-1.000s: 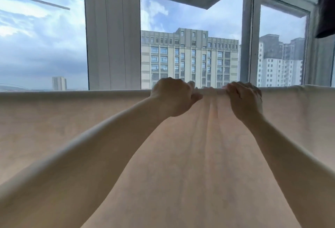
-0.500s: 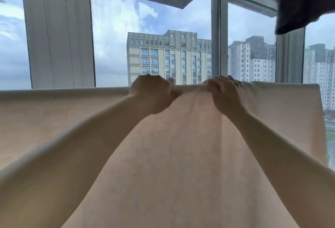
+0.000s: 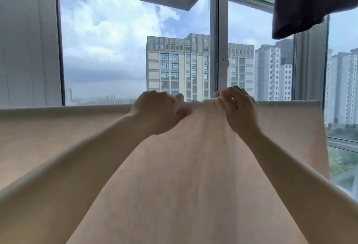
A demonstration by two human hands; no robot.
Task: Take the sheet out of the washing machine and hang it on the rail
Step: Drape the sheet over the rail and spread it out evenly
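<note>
Sheet point(image 3: 193, 175) hangs over rail, top fold running L–R across view. Left hand point(image 3: 157, 111) & right hand point(image 3: 237, 108) side by side at fold, both pinching it. Dark cloth point(image 3: 310, 1) up above right hand.

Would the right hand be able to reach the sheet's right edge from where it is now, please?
Probably yes: the right hand is already at the sheet's top fold, and nothing shows along the fold between it and the right edge. The dark cloth hangs well above.
</note>
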